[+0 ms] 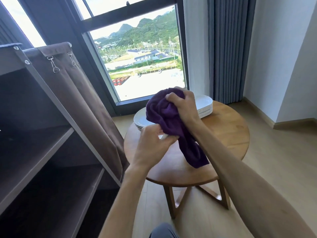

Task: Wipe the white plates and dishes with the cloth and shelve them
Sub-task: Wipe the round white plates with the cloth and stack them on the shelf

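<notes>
Purple cloth (164, 114), thick terry-like weave, bunched into a wad over a white dish (164, 136) held above the round wooden table (228, 133). Only a short sliver of the dish's white rim shows, just below the cloth and between the fingers; its shape and size cannot be told, the rest is hidden.

Right hand (181, 105): fingers curled tight into the cloth, gripping the wad from above. A long tail of the cloth hangs down past the forearm, ending just over the tabletop.

Left hand (152, 143): fingers and thumb curled, pinching the dish's near rim from below, cloth edge touching the fingertips.

On the table, far side: stack of white round plates (140, 120) at the left edge, glossy, shallow, partly hidden behind the cloth. Stack of white oblong platters (205, 107) to the right, rounded corners, many thin rims visible in a neat pile. The two stacks sit near each other, the hands in front of the gap.

Left of the table: brown fabric-covered shelf unit (42, 143), dark shelves, its curtain (80, 93) drawn aside. Window (142, 62) behind; grey drapes (229, 48) in the corner.
</notes>
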The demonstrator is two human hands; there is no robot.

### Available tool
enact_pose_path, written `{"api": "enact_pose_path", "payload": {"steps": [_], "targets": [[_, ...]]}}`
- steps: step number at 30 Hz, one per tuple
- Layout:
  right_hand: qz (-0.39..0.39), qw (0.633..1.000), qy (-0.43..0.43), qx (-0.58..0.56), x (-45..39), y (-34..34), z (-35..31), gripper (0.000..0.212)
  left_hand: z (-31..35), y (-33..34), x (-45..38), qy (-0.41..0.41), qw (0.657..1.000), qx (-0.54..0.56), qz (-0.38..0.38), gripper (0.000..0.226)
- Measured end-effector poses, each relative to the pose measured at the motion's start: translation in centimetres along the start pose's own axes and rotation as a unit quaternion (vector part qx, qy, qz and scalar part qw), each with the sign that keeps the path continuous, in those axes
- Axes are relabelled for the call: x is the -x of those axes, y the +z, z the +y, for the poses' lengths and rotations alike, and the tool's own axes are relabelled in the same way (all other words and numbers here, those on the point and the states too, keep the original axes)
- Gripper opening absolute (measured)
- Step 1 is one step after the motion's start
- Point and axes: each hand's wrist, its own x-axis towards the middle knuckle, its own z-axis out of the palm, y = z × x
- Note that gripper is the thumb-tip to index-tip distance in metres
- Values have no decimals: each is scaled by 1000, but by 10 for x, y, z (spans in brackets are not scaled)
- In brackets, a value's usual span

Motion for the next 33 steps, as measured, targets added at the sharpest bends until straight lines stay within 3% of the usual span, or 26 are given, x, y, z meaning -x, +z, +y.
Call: {"api": "enact_pose_path", "payload": {"steps": [5, 10, 15, 19, 21, 24, 29, 33], "targets": [[64, 992, -22, 109, -5, -1, 12, 16, -15, 0, 5, -20, 986, 158, 55, 4], [17, 980, 43, 192, -26, -8, 18, 21, -25, -4, 14, -79, 941, 324, 64, 18], [-24, 963, 53, 262, -28, -6, 20, 26, -34, -3, 18, -107, 917, 380, 58, 20], [-80, 974, -43, 209, -2, 3, 16, 22, -38, -5, 17, -101, 921, 371, 72, 18], [-141, 956, -103, 235, 15, 10, 12, 28, -38, -10, 12, -81, 927, 359, 67, 18], [-124, 924, -177, 316, 19, 14, 9, 38, -37, -17, 6, -68, 935, 344, 61, 22], [-135, 935, -100, 314, 1, 16, 12, 55, -36, -12, 5, -94, 923, 364, 78, 22], [-50, 979, 109, 163, -10, -11, 42, 58, -34, -18, 12, -62, 906, 404, 105, 16]]}}
